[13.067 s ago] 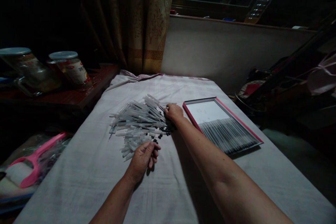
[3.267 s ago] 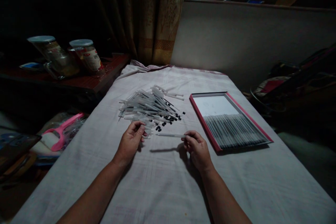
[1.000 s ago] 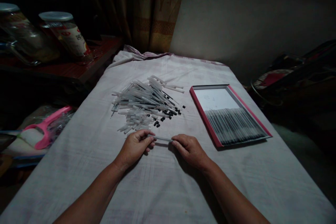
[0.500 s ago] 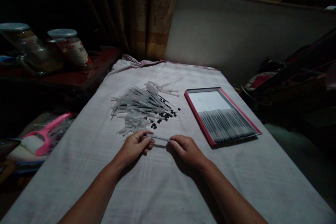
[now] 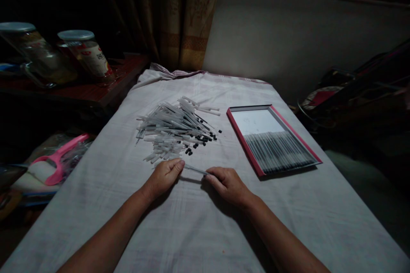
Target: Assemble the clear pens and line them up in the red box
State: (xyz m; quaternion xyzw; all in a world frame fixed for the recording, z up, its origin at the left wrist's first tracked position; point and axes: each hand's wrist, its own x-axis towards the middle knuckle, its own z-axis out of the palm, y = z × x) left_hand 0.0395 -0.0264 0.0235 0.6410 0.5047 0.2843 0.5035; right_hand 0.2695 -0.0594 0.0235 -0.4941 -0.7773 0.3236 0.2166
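Observation:
Between my two hands, just above the white cloth, is a thin clear pen tube (image 5: 194, 169). My left hand (image 5: 164, 175) pinches its left end with closed fingers. My right hand (image 5: 228, 184) pinches its right end the same way. Just beyond my hands lies a loose pile of clear pen tubes (image 5: 174, 127) with small black caps (image 5: 201, 138) scattered at its right edge. To the right sits a flat red-rimmed box (image 5: 245, 145) with a row of pens lined up in its near half.
The white cloth-covered table (image 5: 198, 222) runs away from me to a curtain and wall. A dark wooden shelf at the left carries two lidded jars (image 5: 88, 55). A pink roller tool (image 5: 59, 155) lies low at the left. Dark clutter fills the right side.
Both hands have stayed on the single tube over the last second, shifting only slightly. The view has tilted a little.

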